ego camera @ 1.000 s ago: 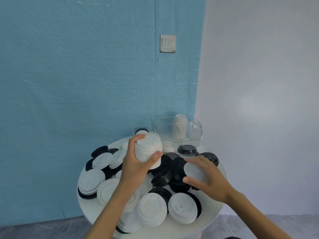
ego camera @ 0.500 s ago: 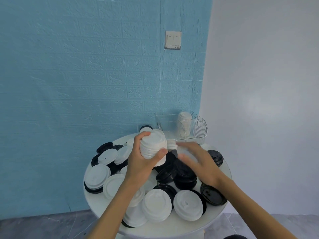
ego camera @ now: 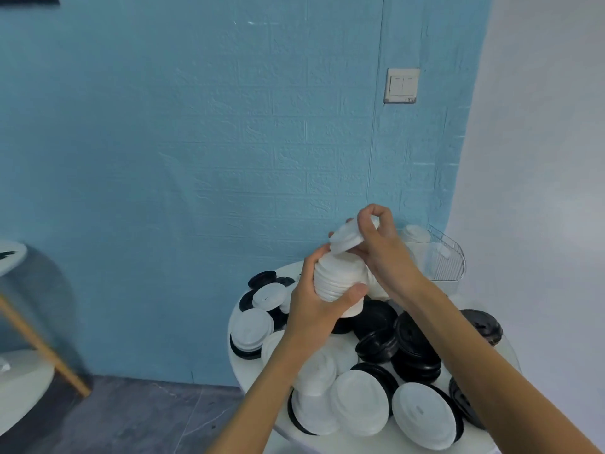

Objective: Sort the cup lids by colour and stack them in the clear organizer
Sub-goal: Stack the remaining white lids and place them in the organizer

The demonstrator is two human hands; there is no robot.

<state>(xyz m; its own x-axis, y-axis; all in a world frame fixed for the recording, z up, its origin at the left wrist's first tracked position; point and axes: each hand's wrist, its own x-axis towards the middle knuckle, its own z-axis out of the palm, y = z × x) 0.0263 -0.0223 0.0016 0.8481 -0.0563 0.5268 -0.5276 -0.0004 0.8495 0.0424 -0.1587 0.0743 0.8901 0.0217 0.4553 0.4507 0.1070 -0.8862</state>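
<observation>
My left hand grips a tall stack of white lids above the round white table. My right hand pinches a single white lid tilted right on top of that stack. Loose white lids and black lids lie heaped on the table. The clear organizer stands at the table's back right, with a white lid stack inside it, partly hidden by my right hand.
A blue brick-pattern wall with a light switch is right behind the table. A white wall is to the right. At far left stands another white table with a wooden leg. The floor is grey.
My right hand has lifted a white lid from the pile up onto the top of the stack in my left hand. The view has swung left, so the table sits lower right.
</observation>
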